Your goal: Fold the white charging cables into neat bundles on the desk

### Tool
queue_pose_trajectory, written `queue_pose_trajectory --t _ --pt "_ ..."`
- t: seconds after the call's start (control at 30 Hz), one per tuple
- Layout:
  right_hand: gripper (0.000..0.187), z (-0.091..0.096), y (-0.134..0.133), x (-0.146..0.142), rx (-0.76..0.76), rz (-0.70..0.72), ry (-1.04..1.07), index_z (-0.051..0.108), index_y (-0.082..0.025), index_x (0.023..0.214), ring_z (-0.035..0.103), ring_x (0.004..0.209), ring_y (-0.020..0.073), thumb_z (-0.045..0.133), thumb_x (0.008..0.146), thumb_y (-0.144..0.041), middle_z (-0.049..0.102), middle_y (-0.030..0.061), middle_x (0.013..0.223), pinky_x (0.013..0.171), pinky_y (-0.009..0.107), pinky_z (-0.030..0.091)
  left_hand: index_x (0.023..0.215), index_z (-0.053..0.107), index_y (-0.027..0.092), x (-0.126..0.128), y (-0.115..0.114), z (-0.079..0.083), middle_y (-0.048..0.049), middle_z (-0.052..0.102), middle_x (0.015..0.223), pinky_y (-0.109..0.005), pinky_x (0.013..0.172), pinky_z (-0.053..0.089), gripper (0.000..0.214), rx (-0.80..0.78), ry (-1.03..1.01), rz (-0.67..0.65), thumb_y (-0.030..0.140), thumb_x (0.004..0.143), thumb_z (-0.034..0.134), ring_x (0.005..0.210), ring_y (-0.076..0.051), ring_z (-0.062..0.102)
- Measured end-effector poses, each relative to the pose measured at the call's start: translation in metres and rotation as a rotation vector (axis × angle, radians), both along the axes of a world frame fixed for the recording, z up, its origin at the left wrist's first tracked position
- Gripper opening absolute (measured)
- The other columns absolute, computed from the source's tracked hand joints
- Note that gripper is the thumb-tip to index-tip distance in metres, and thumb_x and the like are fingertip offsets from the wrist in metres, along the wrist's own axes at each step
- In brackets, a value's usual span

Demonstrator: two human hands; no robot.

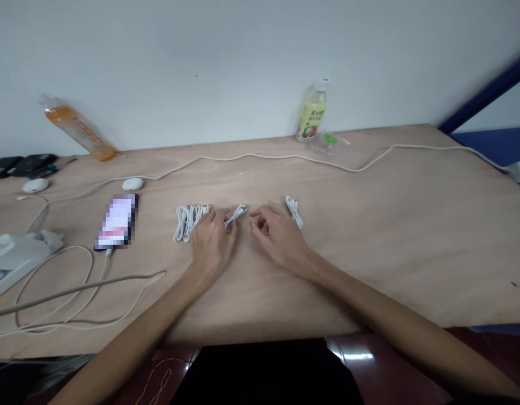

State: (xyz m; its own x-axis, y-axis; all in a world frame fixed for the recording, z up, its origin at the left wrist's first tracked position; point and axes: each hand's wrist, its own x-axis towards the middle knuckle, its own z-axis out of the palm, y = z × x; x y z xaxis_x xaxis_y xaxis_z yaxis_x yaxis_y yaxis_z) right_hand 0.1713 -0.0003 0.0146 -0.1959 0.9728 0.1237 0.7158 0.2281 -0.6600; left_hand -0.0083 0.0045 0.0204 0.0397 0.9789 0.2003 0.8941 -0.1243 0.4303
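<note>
My left hand (212, 242) rests on the wooden table (369, 253), fingers closed on a small folded white cable (235, 215). Just left of it lie several coiled white cable bundles (188, 221) in a row. My right hand (276, 233) lies beside the left, fingers loosely curled with nothing visible in them. Another coiled white cable (294, 211) sits at the right hand's far side, just clear of the fingers.
A phone (117, 221) on a charging lead lies at left, with loose cables (69, 292) and a white adapter (15, 253). A long white cord (285, 157) crosses the back. An orange bottle (79, 129) and a yellow-green bottle (312, 112) lean by the wall.
</note>
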Motion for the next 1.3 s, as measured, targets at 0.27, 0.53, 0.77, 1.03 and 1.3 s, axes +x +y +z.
queue_pose_trajectory --t 0.27,0.53,0.77,1.03,1.3 --pt "0.019 -0.008 0.01 0.005 -0.138 -0.004 0.326 0.075 -0.019 0.092 0.067 0.07 0.0187 0.057 0.099 -0.019 0.072 0.0002 0.073 0.073 0.032 0.048 0.127 0.082 0.016 0.012 0.009 -0.001 -0.0105 0.087 0.097 -0.035 0.076 0.055 0.042 -0.226 -0.676 -0.047 0.04 0.093 0.081 0.08 -0.026 0.076" --pt "0.021 -0.026 0.019 0.012 -0.156 0.032 0.736 0.075 -0.02 0.095 0.061 0.068 0.0157 0.062 0.1 -0.036 0.067 -0.0001 0.075 0.061 0.028 0.045 0.118 0.078 0.013 0.018 0.007 -0.025 -0.0053 0.081 0.085 -0.03 0.066 0.054 0.047 -0.341 -1.134 -0.2 0.051 0.091 0.085 0.068 -0.018 0.069" --pt "0.023 -0.026 0.015 0.014 -0.17 0.086 0.771 0.074 -0.022 0.09 0.054 0.063 0.0143 0.068 0.099 -0.042 0.064 -0.0023 0.071 0.062 0.029 0.043 0.108 0.08 0.017 0.015 0.004 -0.019 -0.005 0.083 0.091 -0.031 0.079 0.06 0.033 -0.4 -1.228 -0.265 0.043 0.088 0.09 0.083 -0.02 0.075" --pt "0.019 -0.028 0.007 0.013 -0.161 0.074 0.714 0.076 -0.021 0.103 0.062 0.068 0.0154 0.065 0.101 -0.037 0.067 -0.0027 0.074 0.066 0.03 0.048 0.105 0.084 0.018 0.015 0.003 -0.024 -0.0086 0.086 0.106 -0.033 0.077 0.062 0.033 -0.49 -1.411 -0.205 0.042 0.084 0.093 0.091 -0.024 0.079" --pt "0.016 -0.024 -0.001 0.011 -0.054 0.033 0.598 0.074 -0.022 0.105 0.055 0.062 0.0142 0.063 0.103 -0.033 0.065 -0.0042 0.07 0.061 0.029 0.043 0.107 0.086 0.019 0.014 0.003 -0.023 -0.0076 0.086 0.104 -0.033 0.086 0.062 0.031 -0.468 -1.388 -0.215 0.041 0.087 0.092 0.095 -0.023 0.078"
